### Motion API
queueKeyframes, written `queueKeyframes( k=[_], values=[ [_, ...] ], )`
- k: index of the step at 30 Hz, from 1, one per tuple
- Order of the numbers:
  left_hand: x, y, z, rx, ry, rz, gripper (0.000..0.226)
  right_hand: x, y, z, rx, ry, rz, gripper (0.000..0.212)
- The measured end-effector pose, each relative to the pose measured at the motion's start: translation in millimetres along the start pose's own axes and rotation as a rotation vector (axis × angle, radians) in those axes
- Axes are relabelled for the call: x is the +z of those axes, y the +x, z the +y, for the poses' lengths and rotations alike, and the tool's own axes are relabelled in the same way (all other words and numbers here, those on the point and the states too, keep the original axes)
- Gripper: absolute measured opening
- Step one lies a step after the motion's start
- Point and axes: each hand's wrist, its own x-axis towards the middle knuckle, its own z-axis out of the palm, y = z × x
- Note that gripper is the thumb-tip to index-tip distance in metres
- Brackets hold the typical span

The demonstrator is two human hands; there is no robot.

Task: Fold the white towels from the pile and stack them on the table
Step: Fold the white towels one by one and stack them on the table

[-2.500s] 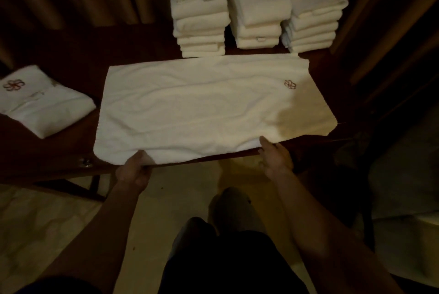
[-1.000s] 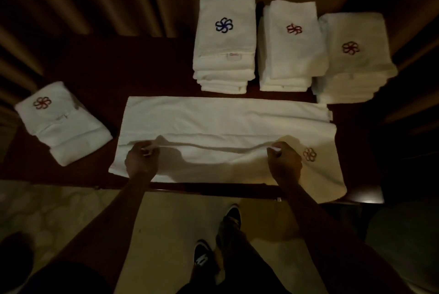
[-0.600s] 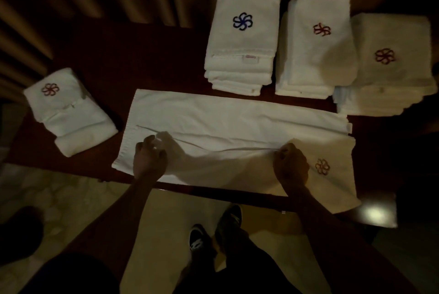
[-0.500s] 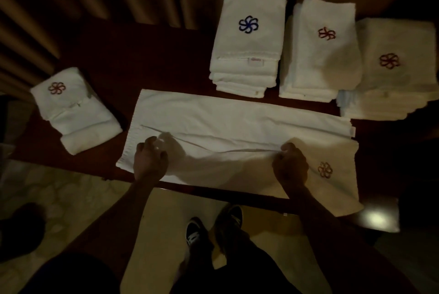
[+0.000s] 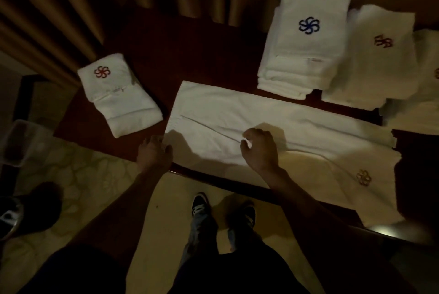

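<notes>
White cloth is seen in the middle of the dark bench (image 5: 190, 51): one long towel (image 5: 273, 122), laid flat near the front edge. It is folded once along its length, and the folded edge shows as a thin line across it. A gold flower (image 5: 363, 177) is sewn near its right end.

A change is seen from half a second ago. Then the folded edge was pinched by both grips. Now it is let go. The left grip (image 5: 154, 153) is moved to the towel's near left corner, where its fingers are laid loose on the cloth. The right grip (image 5: 260, 148) is held over the middle of the towel. Its fingers are apart and a little bent, and nothing is held in it.

So the long fold is judged to be done. A fold from end to end is likely needed next, and the left end looks ready to be picked up.

Three piles of folded towels are kept at the back right: the blue stack (image 5: 306, 56), the red stack (image 5: 370, 67) and a third stack (image 5: 422, 108), cut off by the picture's edge. A small towel (image 5: 118, 98) is set alone on the left. The long towel is not yet put on any stack.
</notes>
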Motion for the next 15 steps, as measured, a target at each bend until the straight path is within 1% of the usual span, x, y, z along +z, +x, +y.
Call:
queueKeyframes(
  k=[3,7,12,15],
  values=[
    [-7.0,3.8,-6.7,-0.003,-0.058,-0.052,0.032,26.4,8.6,-37.7,-0.044,-0.022,-0.076,0.021],
    [-9.5,13.2,-24.1,0.022,-0.122,-0.113,0.039,54.9,18.4,-78.0,-0.048,-0.087,-0.15,0.03],
    [-17.0,22.8,-39.5,0.019,-0.129,-0.235,0.038,74.6,24.4,-100.3,0.075,-0.197,-0.146,0.042],
    [-19.0,23.9,-49.4,0.041,-0.151,-0.24,0.035,82.0,27.0,-102.2,0.138,-0.234,-0.15,0.035]
  ],
)
